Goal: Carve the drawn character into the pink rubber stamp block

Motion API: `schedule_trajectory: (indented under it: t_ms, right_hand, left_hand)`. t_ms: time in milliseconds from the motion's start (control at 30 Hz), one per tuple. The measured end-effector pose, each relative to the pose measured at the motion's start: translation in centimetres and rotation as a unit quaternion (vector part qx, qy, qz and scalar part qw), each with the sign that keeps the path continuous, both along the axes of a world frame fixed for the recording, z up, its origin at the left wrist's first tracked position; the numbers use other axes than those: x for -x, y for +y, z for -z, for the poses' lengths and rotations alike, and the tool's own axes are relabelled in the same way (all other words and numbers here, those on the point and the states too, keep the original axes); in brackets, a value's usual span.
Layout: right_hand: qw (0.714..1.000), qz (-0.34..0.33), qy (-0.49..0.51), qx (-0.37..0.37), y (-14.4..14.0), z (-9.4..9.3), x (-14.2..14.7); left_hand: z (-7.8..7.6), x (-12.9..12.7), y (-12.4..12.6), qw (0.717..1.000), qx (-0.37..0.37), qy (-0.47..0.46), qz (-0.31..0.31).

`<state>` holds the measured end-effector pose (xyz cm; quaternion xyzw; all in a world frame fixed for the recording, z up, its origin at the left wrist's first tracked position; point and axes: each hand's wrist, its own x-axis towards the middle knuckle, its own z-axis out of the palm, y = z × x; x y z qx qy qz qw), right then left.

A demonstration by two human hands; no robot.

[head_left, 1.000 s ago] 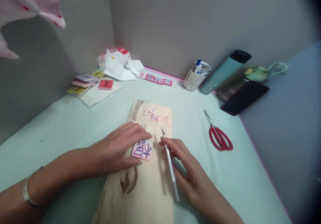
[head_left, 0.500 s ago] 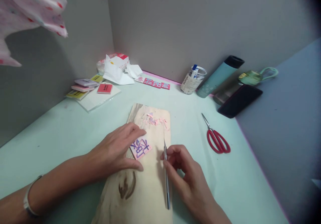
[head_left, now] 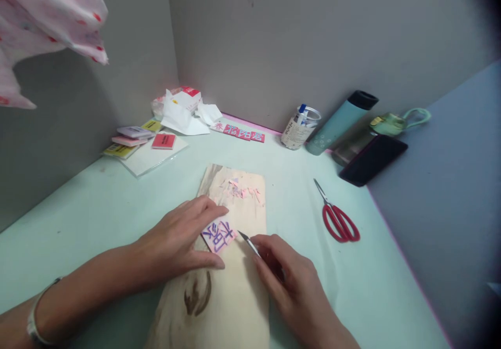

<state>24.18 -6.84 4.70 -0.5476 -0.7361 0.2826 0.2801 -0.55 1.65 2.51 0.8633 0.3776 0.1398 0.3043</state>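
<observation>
On the wooden board (head_left: 242,297) lies a small pink square piece (head_left: 219,236) marked with dark purple character strokes. My left hand (head_left: 191,234) rests over its left edge and holds it against the board, with the thumb below and the fingers above. That hand covers part of the piece. My right hand (head_left: 289,281) grips a slim metal craft knife (head_left: 249,244). The blade tip points up and left, close to the piece's right edge; whether it touches cannot be told. Pink and purple shavings (head_left: 242,188) are scattered at the board's far end.
Red-handled scissors (head_left: 338,221) lie right of the board. Behind them are a phone (head_left: 373,160), a teal tumbler (head_left: 340,124), a green-lidded bottle (head_left: 387,123) and a pen can (head_left: 299,130). At the back sit lettered pink strips (head_left: 238,131), tissues (head_left: 180,117) and coloured blocks (head_left: 163,141).
The craft knife has swung from nearly upright along the board's right side to a leftward slant, its tip now near the pink piece. My left hand stays almost in place.
</observation>
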Motion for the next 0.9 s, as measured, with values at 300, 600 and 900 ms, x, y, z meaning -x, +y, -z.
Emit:
schedule_trajectory:
  t_ms: [300, 600, 900]
  right_hand:
    - [0.998, -0.025, -0.047, -0.034, -0.5, 0.8, 0.3]
    - [0.997, -0.012, -0.069, -0.039, -0.6, 1.3, 0.6]
    - [0.99, -0.008, -0.128, -0.06, -0.8, 1.1, 1.0]
  left_hand:
    - [0.1, -0.8, -0.6, 0.998, -0.061, 0.011, -0.03]
    - [0.2, -0.8, -0.7, 0.997, -0.067, 0.012, -0.029]
    - [0.4, -1.1, -0.6, 0.996, -0.076, 0.014, -0.046]
